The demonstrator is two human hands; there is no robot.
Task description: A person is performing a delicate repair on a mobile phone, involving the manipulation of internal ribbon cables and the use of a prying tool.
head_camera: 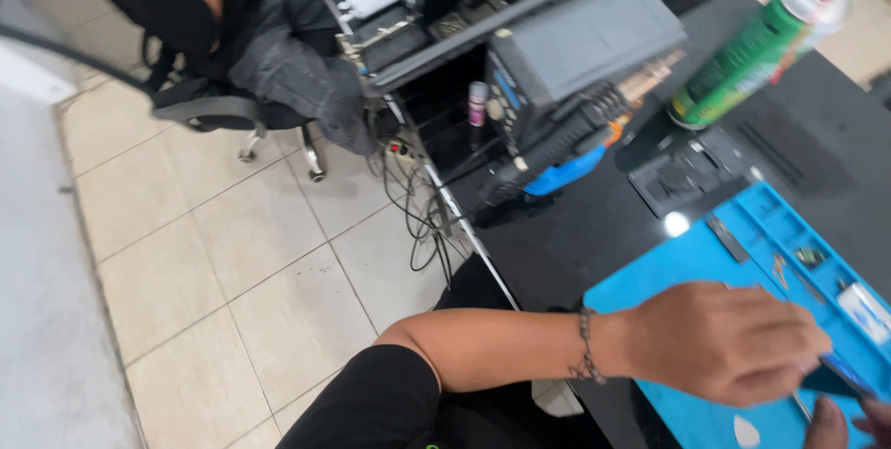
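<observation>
Spreading across the left of the view is a pale tiled floor (232, 254), and beside it runs one black bench (575, 236) carrying everything else. One other person sits in a dark office chair (213, 110) at the far end, well apart from the work. On the bench stands one grey box-like station (585, 50) with a blue-handled tool (566, 173) resting against it, and one green spray can (756, 50) just beside that. Nearest the camera lies one blue work mat (687, 273) with small tray pockets along its far edge. Over the mat reaches the left hand (724, 342), one chain bracelet (587, 347) on its wrist, its fingers (807, 347) pressed together and pinching a thin blue-handled tool (845, 373) whose tip points down at the mat. Only the fingertips of the right hand (849, 421) show at the bottom corner, touching a dark flat piece (821, 382) there; I cannot tell whether they grip it. By my reading the step in hand is fine work with the tool tip on that piece, and the next move would call for a steady, light touch. One small white pick (745, 430) lies on the mat near the lower edge
</observation>
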